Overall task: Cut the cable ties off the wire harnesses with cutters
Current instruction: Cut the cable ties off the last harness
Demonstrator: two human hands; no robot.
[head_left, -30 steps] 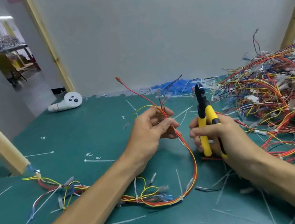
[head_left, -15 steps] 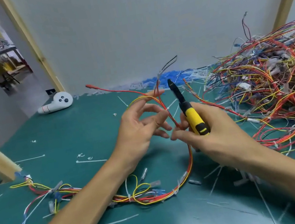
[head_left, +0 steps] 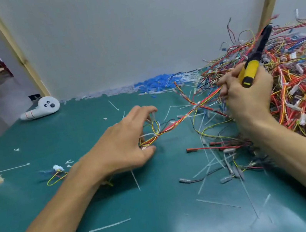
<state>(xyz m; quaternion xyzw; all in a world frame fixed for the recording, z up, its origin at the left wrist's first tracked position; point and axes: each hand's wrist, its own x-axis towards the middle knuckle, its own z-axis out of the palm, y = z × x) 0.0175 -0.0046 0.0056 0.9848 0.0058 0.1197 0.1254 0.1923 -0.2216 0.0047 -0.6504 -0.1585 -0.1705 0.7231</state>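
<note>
While the harness (head_left: 179, 119) stretches between both hands, its long axis runs diagonally, low at the near left and higher at the far right, just above the green table (head_left: 123, 212). Left hand (head_left: 124, 141) is curled over the looped near end, fingers on top and thumb below, and seems to grip it there, though blur hides the exact contact. Right hand (head_left: 246, 98) is closed round the yellow-handled cutters (head_left: 250, 71) and also pinches the far end of the harness with its fingertips. The cutter nose points up and away to the right, over the big pile (head_left: 302, 91) of tangled harnesses, so the blades face away from the wire.

What looks like a white cable tie (head_left: 148, 135) wraps the bundle just beside the left hand's fingers, so it is well apart from the blades and much nearer the left hand. Judgement: next move needs the right hand to let the wire go, swing the nose down and to the left, and come at the tie across the bundle's axis. Risk is nicking a wire or the left fingers, since the tie sits so close to them. Cut ties (head_left: 109, 225) lie scattered on the table.
</note>
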